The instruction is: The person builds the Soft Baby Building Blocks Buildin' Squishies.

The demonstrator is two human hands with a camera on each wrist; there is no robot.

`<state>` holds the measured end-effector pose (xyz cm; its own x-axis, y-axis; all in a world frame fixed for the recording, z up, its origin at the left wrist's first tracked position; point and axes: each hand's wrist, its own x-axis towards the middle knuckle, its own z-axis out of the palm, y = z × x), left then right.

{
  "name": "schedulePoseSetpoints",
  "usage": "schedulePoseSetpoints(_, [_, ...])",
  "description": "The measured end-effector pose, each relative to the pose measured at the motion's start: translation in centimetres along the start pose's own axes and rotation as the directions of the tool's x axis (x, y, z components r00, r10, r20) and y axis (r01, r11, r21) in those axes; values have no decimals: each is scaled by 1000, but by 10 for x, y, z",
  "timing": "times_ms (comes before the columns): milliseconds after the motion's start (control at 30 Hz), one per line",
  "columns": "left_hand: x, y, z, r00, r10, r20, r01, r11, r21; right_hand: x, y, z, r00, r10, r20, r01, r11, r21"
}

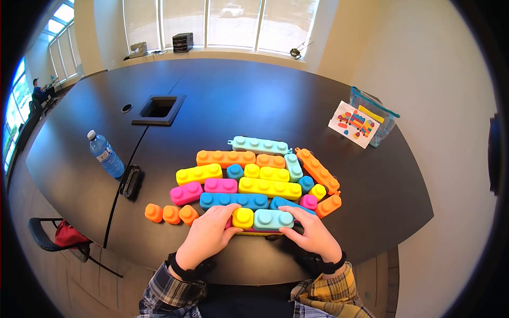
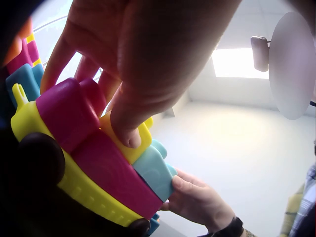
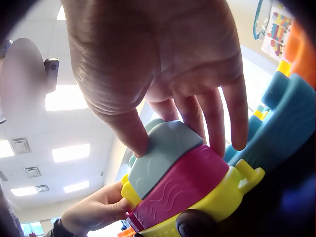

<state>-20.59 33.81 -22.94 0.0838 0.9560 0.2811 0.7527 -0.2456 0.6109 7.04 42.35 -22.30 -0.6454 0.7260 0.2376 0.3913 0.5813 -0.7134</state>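
Note:
Near the table's front edge stands a yellow wheeled base (image 2: 94, 197) with black wheels, carrying magenta blocks (image 2: 116, 170). On top of these, side by side, sit a small yellow block (image 1: 243, 218) and a longer light blue block (image 1: 273, 219). My left hand (image 1: 208, 232) pinches the yellow block, its thumb on the near side. The light blue block is gripped at its right end by my right hand (image 1: 316, 236), thumb in front and fingers behind. A second magenta block (image 2: 69, 111) rises at the left end of the base.
Behind the hands lie rows of coloured blocks, including a long blue block (image 1: 234, 201) and a light blue wheeled base (image 1: 260, 144). Orange blocks (image 1: 170, 214) sit at left. A water bottle (image 1: 107, 155), black case (image 1: 131, 182), picture card (image 1: 354, 124) and clear bag (image 1: 389, 125) stand farther out.

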Motion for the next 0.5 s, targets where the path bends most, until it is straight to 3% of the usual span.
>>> schedulePoseSetpoints(133, [-3, -14, -14, 994, 102, -34, -105, 991, -84, 0, 0, 0, 1000, 23, -2, -23, 998, 50])
schedulePoseSetpoints(267, [-19, -36, -69, 975, -109, -192, 114, 993, 16, -1, 1, 1, 1000, 14, -17, -13, 998, 63])
schedulePoseSetpoints(300, [-26, -51, -81, 969, -86, -231, 110, 989, 96, -1, 2, 2, 1000, 14, -13, -13, 998, 65])
schedulePoseSetpoints(433, [-57, -95, -109, 957, -253, -139, 282, 924, 259, 0, 5, 2, 1000, 15, 2, -15, 996, 91])
schedulePoseSetpoints(500, [-64, -112, -113, 944, -316, -92, 329, 913, 241, 1, 4, 2, 1000, 0, 8, -1, 996, 84])
